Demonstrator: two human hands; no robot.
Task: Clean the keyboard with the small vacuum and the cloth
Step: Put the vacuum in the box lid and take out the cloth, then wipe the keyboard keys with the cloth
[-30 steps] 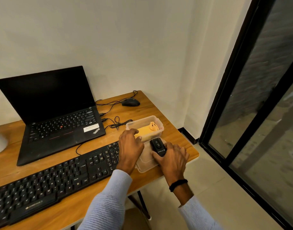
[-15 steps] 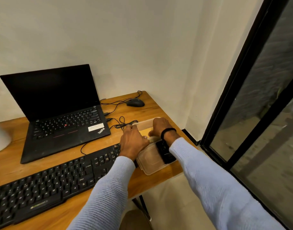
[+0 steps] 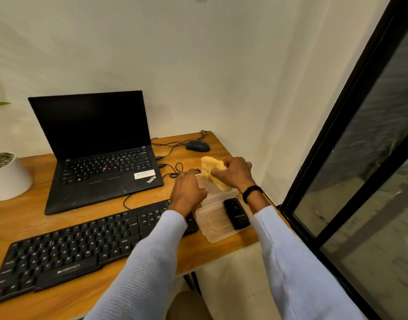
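A long black keyboard (image 3: 66,250) lies along the front of the wooden desk (image 3: 36,211). My right hand (image 3: 235,173) grips a yellow cloth (image 3: 210,168) and holds it lifted above a clear plastic box (image 3: 206,184). My left hand (image 3: 186,191) rests on the box's left rim, at the keyboard's right end. The small black vacuum (image 3: 236,213) lies on the clear lid (image 3: 215,225) in front of the box, below my right wrist.
An open black laptop (image 3: 99,153) stands behind the keyboard, with cables (image 3: 175,170) running right to a black mouse (image 3: 197,146). A white plant pot (image 3: 7,176) sits at far left. The desk's right edge lies near a black-framed glass door (image 3: 360,158).
My right hand let go of the small vacuum on the lid, reached into the box and has lifted the yellow cloth out. My left hand stayed on the box.
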